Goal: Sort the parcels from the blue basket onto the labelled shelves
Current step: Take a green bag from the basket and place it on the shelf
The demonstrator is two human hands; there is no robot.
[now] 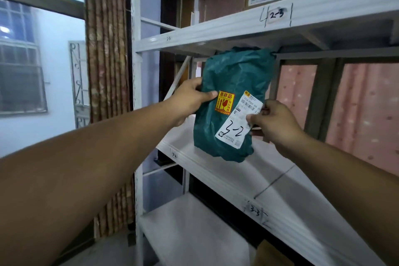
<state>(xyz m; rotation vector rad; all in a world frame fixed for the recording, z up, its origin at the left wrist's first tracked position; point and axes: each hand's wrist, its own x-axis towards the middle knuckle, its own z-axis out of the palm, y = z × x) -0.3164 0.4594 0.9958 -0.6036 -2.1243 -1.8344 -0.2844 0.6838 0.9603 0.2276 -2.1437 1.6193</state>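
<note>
Two bare arms reach forward. The left hand (190, 98) grips the left edge of a green parcel (233, 101), thumb across its front; the right hand (274, 121) pinches the right edge at its white label (238, 120) (handwritten 3-2). The parcel stands upright between them, long axis vertical, its bottom just above the middle shelf (216, 162), whose front lip reads 3-2 below the left hand. The open bay lies straight beyond both hands
</note>
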